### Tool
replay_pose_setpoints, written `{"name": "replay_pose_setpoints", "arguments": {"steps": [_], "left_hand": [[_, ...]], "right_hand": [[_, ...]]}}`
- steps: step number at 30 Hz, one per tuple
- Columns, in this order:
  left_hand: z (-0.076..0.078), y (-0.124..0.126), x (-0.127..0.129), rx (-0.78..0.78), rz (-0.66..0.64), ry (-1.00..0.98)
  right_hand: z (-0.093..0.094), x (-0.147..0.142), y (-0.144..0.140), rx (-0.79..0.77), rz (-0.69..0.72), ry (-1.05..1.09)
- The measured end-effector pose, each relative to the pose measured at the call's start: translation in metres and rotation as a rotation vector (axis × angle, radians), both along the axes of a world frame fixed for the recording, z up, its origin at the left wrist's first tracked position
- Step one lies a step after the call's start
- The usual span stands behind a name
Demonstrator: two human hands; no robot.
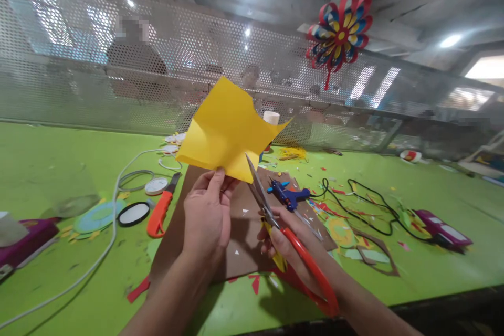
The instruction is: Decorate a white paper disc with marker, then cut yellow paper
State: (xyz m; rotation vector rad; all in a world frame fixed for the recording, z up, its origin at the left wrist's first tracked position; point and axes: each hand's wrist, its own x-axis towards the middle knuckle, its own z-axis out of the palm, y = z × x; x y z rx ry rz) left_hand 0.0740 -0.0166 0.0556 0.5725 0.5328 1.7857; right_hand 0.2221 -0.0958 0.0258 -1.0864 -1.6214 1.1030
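Observation:
My left hand (208,212) pinches the lower edge of a yellow sheet of paper (226,123), thumb in front. The sheet is held up over the table, with a curved notch cut from its upper right side. My right hand (289,236) is closed round red-handled scissors (271,215). Their blades point up and left, and the tips overlap the sheet's lower right corner; I cannot tell whether they touch it. A small yellow piece (279,260) shows under the right hand's fingers. Below both hands lies a brown board (244,244) with small white scraps on it.
A blue glue gun (289,194) lies on the board's right, its black cord running to a purple box (443,228). Left are an orange-handled knife (162,212), a black-rimmed disc (134,214) and a white cable (114,220). A perforated screen (189,58) stands behind; a paper flower (340,37) hangs there.

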Motion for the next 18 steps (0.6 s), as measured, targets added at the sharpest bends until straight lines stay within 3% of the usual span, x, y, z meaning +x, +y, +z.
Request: {"name": "replay_pose_setpoints", "arguments": {"steps": [12,18], "left_hand": [[0.0033,-0.0066,0.0038,-0.032,0.039,0.051],[0.0023,-0.0069,0.0036,-0.031,0.050,0.082]], "right_hand": [[-0.0002,-0.0037,-0.0019,0.053,-0.027,-0.017],[-0.0003,-0.0064,-0.0036,0.008,-0.044,0.008]]}}
